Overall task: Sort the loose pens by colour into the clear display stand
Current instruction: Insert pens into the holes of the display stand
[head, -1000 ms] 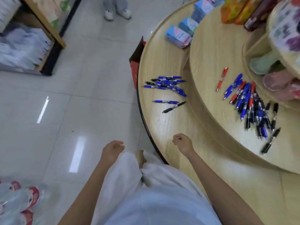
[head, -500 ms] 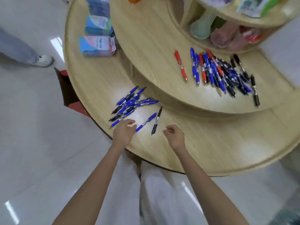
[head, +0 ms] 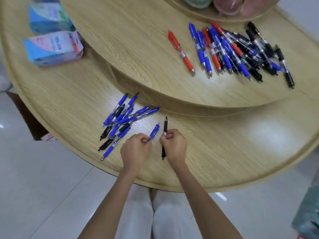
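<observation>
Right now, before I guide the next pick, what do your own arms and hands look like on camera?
The left forearm and right forearm are bare, with no sleeves in view. The left grip and right grip are bare hands: no glove, watch, bracelet or ring shows. Below them are pale grey-white trousers.

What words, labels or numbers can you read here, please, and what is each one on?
Packet: printed characters, too blurred to read.
Blue pen in left hand, black pen in right hand: nothing readable.
Near pile of pens, far pile of pens: stickers too small to read.
</observation>
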